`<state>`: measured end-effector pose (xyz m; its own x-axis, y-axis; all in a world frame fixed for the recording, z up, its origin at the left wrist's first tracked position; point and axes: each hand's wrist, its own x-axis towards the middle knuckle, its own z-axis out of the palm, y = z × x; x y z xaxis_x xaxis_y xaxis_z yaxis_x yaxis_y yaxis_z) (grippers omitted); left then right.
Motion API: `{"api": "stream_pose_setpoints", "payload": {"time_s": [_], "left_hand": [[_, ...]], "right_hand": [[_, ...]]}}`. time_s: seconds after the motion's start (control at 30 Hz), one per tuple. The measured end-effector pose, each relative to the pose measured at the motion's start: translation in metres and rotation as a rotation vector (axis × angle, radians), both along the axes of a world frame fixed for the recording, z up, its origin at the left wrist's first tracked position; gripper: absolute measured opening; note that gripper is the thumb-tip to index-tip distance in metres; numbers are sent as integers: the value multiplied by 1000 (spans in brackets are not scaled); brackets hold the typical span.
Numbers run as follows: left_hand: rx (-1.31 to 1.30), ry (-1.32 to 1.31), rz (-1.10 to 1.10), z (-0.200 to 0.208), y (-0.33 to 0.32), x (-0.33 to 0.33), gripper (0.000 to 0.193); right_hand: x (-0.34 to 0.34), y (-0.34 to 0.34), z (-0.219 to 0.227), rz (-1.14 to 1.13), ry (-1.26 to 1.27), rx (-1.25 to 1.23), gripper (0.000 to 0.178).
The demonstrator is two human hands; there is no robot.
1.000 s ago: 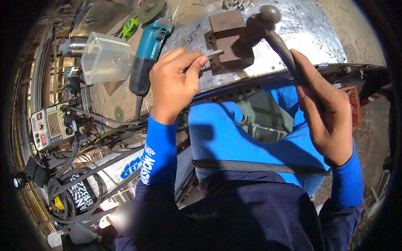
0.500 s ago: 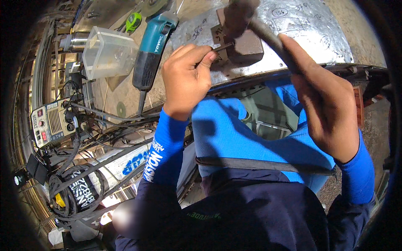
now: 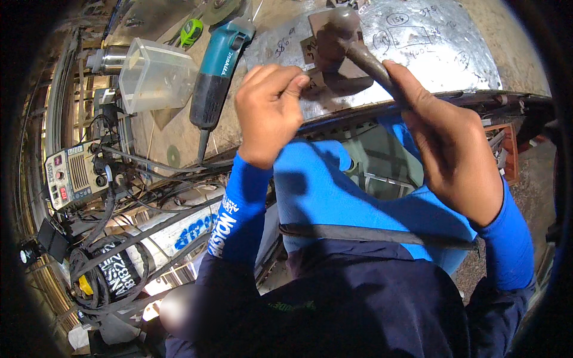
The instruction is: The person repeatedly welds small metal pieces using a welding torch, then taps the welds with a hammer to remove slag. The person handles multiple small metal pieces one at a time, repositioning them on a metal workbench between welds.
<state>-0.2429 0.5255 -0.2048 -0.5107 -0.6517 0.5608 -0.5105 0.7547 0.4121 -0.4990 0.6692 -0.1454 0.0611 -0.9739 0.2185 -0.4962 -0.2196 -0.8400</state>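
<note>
My right hand (image 3: 450, 143) is closed around the handle of a hammer (image 3: 371, 64), whose rounded metal head is over a brown metal block (image 3: 352, 82). The hammer hides part of the block, and whether the two touch I cannot tell. Left of the block, my left hand (image 3: 268, 113) is closed in a pinch, thumb against the curled fingers. A thin metal rod (image 3: 307, 68) barely shows at the fingertips; its far end is lost in the shadow by the block. Beneath the block lies a shiny metal plate (image 3: 430, 65) with handwritten marks.
A teal and black angle grinder (image 3: 218, 68) lies left of the plate. Beyond it are a green tape measure (image 3: 191, 33), a clear plastic container (image 3: 156, 77) and a steel flask (image 3: 113, 60). Cables and a welding machine (image 3: 76, 173) occupy the left side.
My right hand has shifted a little left with the hammer. The left hand has hardly moved, and less of the thin rod shows now.
</note>
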Motion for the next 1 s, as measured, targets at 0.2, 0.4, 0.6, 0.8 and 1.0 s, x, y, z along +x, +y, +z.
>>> {"api": "stream_pose_setpoints", "payload": {"time_s": [0.2,0.4,0.6,0.8,1.0], "left_hand": [[216,120,35,-14,1,-1,9],[220,112,15,-26,2,-2,13],[251,96,-26,-28,0,-1,15],[353,111,-35,-27,1,-1,17],[362,18,-60,-23,-2,3,19]], "right_hand": [[10,0,-6,-154,-333,96,48],[7,11,-6,-257,-364,105,49],[-2,16,-9,-293,-332,135,50],[-5,9,-11,-159,-161,28,50],[10,7,-11,-197,-196,-84,52]]}}
